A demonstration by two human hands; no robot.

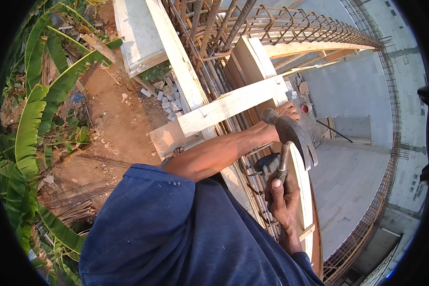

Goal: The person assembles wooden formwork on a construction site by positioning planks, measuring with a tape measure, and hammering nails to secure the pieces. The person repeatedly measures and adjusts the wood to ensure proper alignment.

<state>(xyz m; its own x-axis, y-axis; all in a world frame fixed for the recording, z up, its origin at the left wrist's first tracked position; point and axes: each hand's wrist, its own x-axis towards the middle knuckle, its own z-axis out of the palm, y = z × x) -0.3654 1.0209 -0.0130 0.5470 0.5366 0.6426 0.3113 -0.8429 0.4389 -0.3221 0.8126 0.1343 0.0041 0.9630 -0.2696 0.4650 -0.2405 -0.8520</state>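
A claw hammer [296,137] with a dark metal head is in my right hand [284,200]. That hand is closed around its handle, and the head points up and forward. My left hand [288,111] reaches across beyond the hammer head, its fingers curled at the edge of the upright formwork board [253,59]. The hammer head partly hides this hand, and what its fingers grip cannot be made out. Just beyond my left forearm, a pale wooden crosspiece [233,106] lies across the formwork. Below the forearm sits a round blue and black object [267,164].
Steel reinforcement bars [209,28] rise ahead, joined to a rebar cage [310,31] running right. A deep drop with a grey block wall [348,176] lies right. Down left are bare earth [124,109], banana leaves [31,128] and broken blocks [171,102].
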